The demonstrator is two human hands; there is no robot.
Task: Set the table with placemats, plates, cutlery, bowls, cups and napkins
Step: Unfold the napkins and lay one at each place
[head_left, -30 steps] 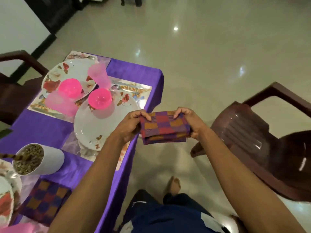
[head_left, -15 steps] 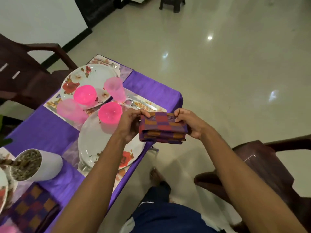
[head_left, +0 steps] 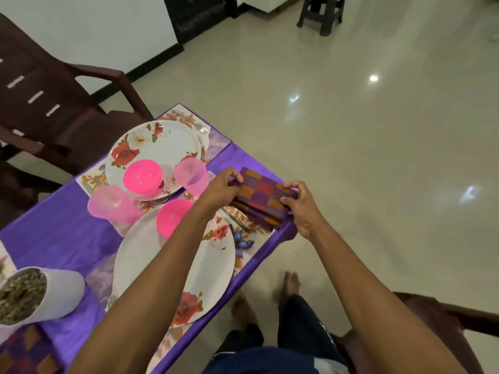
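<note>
A folded checked napkin in purple, red and orange sits over the right end of the near placemat, at the table's corner. My left hand pinches its left edge and my right hand grips its right edge. Cutlery lies partly under the napkin. The near floral plate carries a pink bowl. Behind it, the far floral plate holds another pink bowl. Two pink cups stand between the plates.
The purple tablecloth covers the table. A white pot stands at the left, with another checked napkin below it. Brown chairs are at the far left and lower right. My bare feet are on the tiled floor.
Both hands have carried the napkin forward from the air beside the table down onto the right end of the near placemat. The camera view has tilted up and shifted.
</note>
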